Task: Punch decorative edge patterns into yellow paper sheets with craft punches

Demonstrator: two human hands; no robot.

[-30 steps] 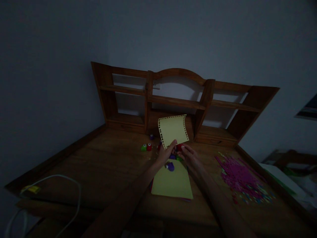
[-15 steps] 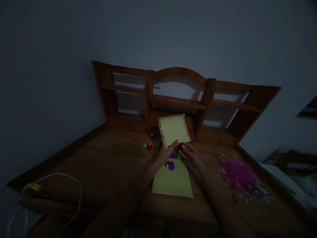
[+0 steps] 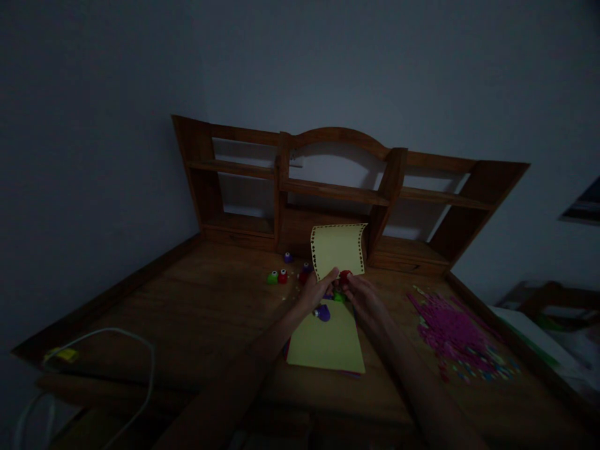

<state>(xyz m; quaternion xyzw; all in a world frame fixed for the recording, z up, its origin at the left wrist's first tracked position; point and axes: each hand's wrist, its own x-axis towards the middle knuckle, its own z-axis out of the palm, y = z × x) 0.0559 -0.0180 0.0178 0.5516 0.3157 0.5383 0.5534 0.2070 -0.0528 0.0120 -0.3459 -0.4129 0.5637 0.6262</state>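
Observation:
A yellow sheet of paper with small shaped holes along its edges stands tilted up, its lower edge pinched in my left hand. My right hand is closed around a red craft punch at the sheet's lower right edge. Below the hands lies a stack of yellow paper, with a purple craft punch on top. A green punch shows just under my hands, partly hidden by the fingers.
Left of my hands stand a green punch, a red punch and a purple punch. Magenta strips lie heaped at the right. A wooden shelf unit rises behind; a white cable loops at the left.
The yellow sheet has turned and shifted a little to the right, its lower edge still between my hands. The red punch has moved slightly with my right hand.

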